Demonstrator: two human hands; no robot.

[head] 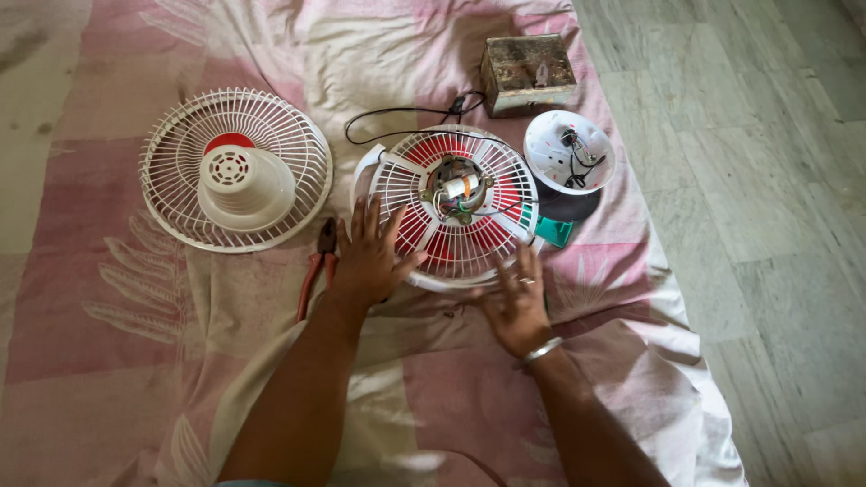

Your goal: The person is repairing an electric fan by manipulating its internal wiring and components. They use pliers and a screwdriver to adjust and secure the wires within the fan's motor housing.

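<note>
Hands frame the dismantled fan (pixel 456 209) lying mid-cloth: left hand (pixel 365 261) at its 8 o'clock rim, fingers spread flat; right hand (pixel 516 302) at 5 o'clock, fingers spread, touching the rim. Its thin plastic grille looks light but brittle, so the outer ring seems the safest hold. At 2 o'clock, a white cap (pixel 569 151) cradles loose wires; beyond it sits a closed metal box (pixel 528 72), contents hidden.

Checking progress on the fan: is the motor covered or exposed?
Exposed. The motor shows bare at the middle of the fan grille; the white motor cover lies apart on the other grille.
</note>
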